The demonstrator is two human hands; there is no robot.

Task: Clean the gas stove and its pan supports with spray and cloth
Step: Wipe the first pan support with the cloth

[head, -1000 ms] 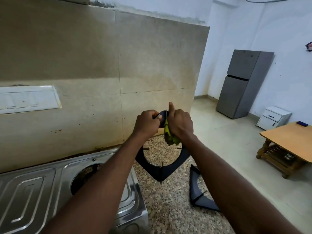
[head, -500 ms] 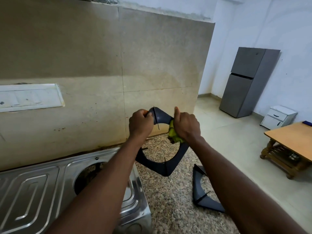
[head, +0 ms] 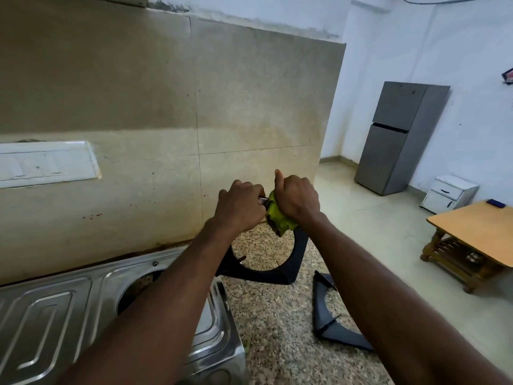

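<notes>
I hold a black pan support [head: 291,269] upright above the speckled counter. My left hand [head: 238,208] grips its top edge. Close beside it, my right hand [head: 298,200] clutches a yellow-green cloth [head: 279,220] wrapped over the same top rim, thumb pointing up. The top of the support is hidden by both hands and the cloth. A second black pan support [head: 333,326] lies flat on the counter under my right forearm. The steel gas stove [head: 55,323] sits at the lower left with an open burner hole [head: 138,287].
A beige tiled wall [head: 166,107] with a white switch panel [head: 47,163] rises behind the stove. The granite counter [head: 274,329] ends at the right. Beyond stand a grey fridge [head: 399,137], a small white drawer unit [head: 448,194] and a wooden table [head: 477,232].
The pan support has turned in my hands, so a different part of its rim sits under the cloth. My right hand with the cloth has slid back toward my left hand.
</notes>
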